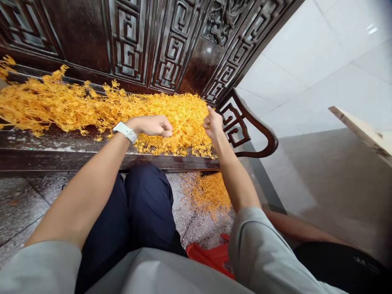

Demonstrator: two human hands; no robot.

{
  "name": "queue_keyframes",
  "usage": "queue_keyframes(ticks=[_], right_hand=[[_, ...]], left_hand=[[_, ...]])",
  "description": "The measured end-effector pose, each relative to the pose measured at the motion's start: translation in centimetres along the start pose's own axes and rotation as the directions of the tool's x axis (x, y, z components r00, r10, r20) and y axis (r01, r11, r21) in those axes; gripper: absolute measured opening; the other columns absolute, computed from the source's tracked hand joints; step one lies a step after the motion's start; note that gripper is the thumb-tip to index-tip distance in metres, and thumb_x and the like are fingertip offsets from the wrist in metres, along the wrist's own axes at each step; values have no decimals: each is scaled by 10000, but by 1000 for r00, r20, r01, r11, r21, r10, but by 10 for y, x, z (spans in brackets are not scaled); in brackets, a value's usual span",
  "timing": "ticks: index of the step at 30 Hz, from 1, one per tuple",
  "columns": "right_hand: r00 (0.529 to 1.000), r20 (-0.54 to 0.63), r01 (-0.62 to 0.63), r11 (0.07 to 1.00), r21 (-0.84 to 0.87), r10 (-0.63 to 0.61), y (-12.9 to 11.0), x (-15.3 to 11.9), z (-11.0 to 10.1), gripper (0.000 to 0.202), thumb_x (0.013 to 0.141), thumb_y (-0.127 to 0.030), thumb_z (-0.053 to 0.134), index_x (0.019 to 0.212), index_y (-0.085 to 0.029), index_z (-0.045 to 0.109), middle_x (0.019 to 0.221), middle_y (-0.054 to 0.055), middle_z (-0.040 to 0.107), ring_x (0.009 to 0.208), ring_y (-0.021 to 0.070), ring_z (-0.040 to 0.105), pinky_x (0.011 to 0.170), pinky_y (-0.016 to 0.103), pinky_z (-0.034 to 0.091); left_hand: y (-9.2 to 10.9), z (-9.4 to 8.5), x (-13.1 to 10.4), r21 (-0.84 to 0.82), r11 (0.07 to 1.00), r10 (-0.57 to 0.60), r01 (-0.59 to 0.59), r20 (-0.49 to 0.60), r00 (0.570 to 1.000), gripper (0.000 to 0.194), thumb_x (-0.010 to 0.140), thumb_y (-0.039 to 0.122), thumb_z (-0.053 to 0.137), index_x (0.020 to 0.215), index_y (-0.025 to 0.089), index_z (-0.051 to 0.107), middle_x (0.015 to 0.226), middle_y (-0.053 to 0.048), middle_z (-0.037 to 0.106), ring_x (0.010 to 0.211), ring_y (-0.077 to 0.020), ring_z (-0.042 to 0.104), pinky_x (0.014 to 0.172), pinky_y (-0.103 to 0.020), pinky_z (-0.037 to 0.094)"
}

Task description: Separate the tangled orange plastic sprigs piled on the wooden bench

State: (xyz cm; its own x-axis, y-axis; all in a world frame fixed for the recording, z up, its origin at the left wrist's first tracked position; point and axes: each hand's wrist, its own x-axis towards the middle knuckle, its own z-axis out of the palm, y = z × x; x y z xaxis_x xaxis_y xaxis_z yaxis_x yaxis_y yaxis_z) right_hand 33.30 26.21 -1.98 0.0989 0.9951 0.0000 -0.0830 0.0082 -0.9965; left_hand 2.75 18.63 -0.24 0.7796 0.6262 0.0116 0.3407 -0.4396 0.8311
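"As you look down at the hands, how do they stand?"

"The left hand (152, 125) is closed, back upward, its thumb and forefinger meeting at what looks like a thin stem (183, 124). The right hand (213, 122) is curled into a loose fist with the thumb raised; whether anything sits inside it, I cannot tell."

"And on the wrists?"

"A pale band (125, 131) circles the left one. The right one is bare."

"What is around the hands?"

"Yellow-orange sprigs (113, 108), spread in a long, tangled heap on a dark bench (61, 159). Both hands are over the right part of it, a little apart, with the right hand near the heap's end."

"Beyond that?"

"The bench's carved back (82, 32) rises behind the sprigs, and its curved armrest (271, 143) is just past the right hand. On the speckled floor (18, 212), a second heap (212, 192) lies by the bench's front edge, to the right of the navy trousers (147, 200)."

"Anything farther out?"

"Something red (208, 257), partly hidden by the right sleeve (254, 241); another person's arm (301, 228) at lower right; a board (367, 132) in front of a pale wall (288, 81)."
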Motion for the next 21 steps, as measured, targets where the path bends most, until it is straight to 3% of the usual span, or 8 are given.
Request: queue_keyframes(ticks=[2, 4, 8, 11, 13, 15, 18, 21], right_hand=[[999, -34, -11, 999, -31, 10, -3, 4, -20, 706, 876, -606, 874, 673, -253, 297, 573, -108, 195, 505, 70, 167, 464, 241, 96], [998, 25, -51, 996, -75, 53, -4, 3, -29, 638, 927, -677, 788, 675, -238, 399, 585, -101, 211, 513, 77, 177, 474, 241, 94], [998, 41, -39, 999, -36, 41, 0, 6, -15, 699, 934, -896, 551, 766, -218, 564, 635, -46, 376, 560, 102, 320, 524, 238, 268], [997, 76, -13, 999, 40, 10, -2, 20, 1, 835, 862, -1007, 421, 974, -219, 675, 947, 85, 675, 832, 188, 598, 764, 325, 487], [992, 130, -5, 1000, 28, 1, -4, 27, 9, 906, 807, -1036, 435, 1107, -227, 708, 1258, 138, 709, 1063, 259, 649, 922, 405, 509], [982, 188, 22, 1000, 9, -23, -6, 25, 20, 909, 783, -1031, 490, 1135, -226, 725, 1386, 141, 684, 1170, 278, 646, 1006, 424, 502], [949, 309, 51, 998, 25, -57, -3, 4, 39, 872, 821, -1005, 526, 1158, -230, 742, 1289, 133, 718, 1131, 257, 666, 978, 402, 538], [913, 408, 27, 999, -22, -16, 3, -28, 57, 830, 838, -978, 596, 1142, -222, 757, 1086, 117, 730, 969, 229, 677, 822, 360, 559]], left_hand=[[-4, -9, -12, 20, 999, -42, 43, -29, 999, 414, 884, 364, 636, 604, 222, 366, 640, 8, 305, 585, -138, 287, 647, -355, 252], [-8, -16, -17, 28, 996, -80, 83, -113, 990, 381, 886, 388, 620, 613, 221, 414, 646, -2, 346, 595, -142, 316, 663, -354, 281], [-11, -16, -10, 47, 987, -137, 152, -225, 965, 357, 905, 382, 593, 635, 226, 420, 644, 3, 355, 597, -145, 306, 668, -354, 290], [-8, -7, -4, 44, 988, -133, 149, -254, 958, 397, 926, 364, 601, 639, 231, 360, 634, 19, 314, 588, -146, 279, 653, -357, 267], [-5, -2, -2, 56, 984, -144, 169, -304, 942, 397, 930, 341, 612, 637, 230, 367, 628, 23, 318, 583, -147, 291, 644, -357, 266], [-4, 1, 0, 74, 978, -159, 195, -337, 928, 383, 930, 306, 614, 625, 227, 395, 619, 23, 333, 578, -147, 306, 637, -356, 268], [-4, 4, 3, 80, 978, -155, 195, -355, 922, 370, 931, 267, 611, 617, 223, 420, 610, 23, 341, 576, -149, 312, 630, -356, 265], [-3, 5, 7, 100, 970, -156, 221, -444, 883, 380, 928, 239, 630, 609, 222, 426, 597, 21, 358, 578, -156, 327, 629, -358, 265]])
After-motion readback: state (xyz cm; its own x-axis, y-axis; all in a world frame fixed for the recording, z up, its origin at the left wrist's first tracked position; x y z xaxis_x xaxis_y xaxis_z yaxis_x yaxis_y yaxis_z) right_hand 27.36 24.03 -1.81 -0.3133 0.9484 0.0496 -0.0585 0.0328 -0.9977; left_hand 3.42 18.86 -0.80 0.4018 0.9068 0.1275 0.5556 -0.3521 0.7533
